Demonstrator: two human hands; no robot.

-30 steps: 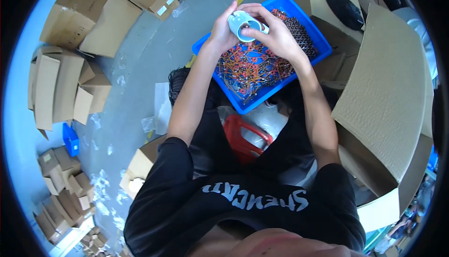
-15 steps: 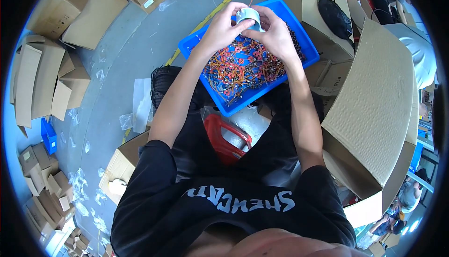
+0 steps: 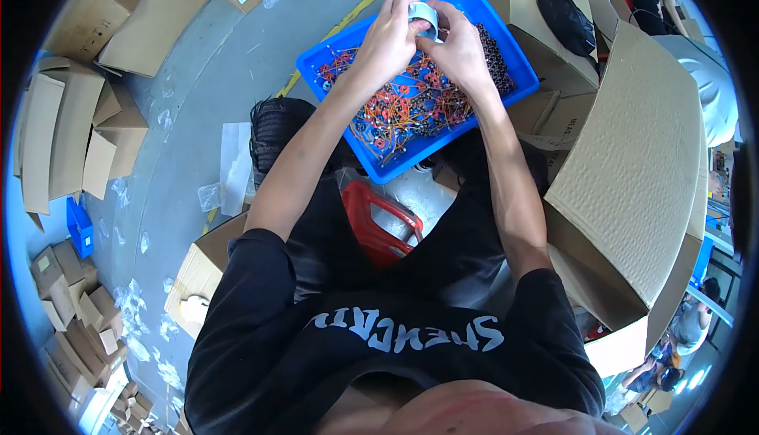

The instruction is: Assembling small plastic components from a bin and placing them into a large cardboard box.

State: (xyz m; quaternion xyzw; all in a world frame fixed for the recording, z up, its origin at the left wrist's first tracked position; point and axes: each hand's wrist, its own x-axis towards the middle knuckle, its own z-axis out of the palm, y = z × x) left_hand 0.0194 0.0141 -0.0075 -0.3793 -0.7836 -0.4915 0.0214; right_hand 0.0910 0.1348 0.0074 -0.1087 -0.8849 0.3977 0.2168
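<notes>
Between my two hands is a pale, short cylindrical ring (image 3: 425, 17), with a thin orange wire sticking up from its far side. My left hand (image 3: 393, 37) grips the ring from the left, its thumb at the near rim. On the other side my right hand (image 3: 458, 47) has its fingers closed round the ring, thumb underneath. Below both hands lies a blue plastic bin (image 3: 385, 172), full of loose parts: orange wires (image 3: 395, 111) with red pieces, and many small dark pieces (image 3: 494, 63) toward the right side. What my fingertips do inside the ring is hidden.
A large open cardboard box (image 3: 624, 174) stands close on my right, and a black bag (image 3: 566, 20) rests on another box. Between my legs is a red plastic frame (image 3: 371, 229). More boxes (image 3: 71, 134) and plastic scraps (image 3: 134, 316) lie on the left. People work at far right.
Both hands and the ring have shifted slightly away from me and right. The ring has tilted, and the fingers have closed further over it. The bin appears a little higher in view.
</notes>
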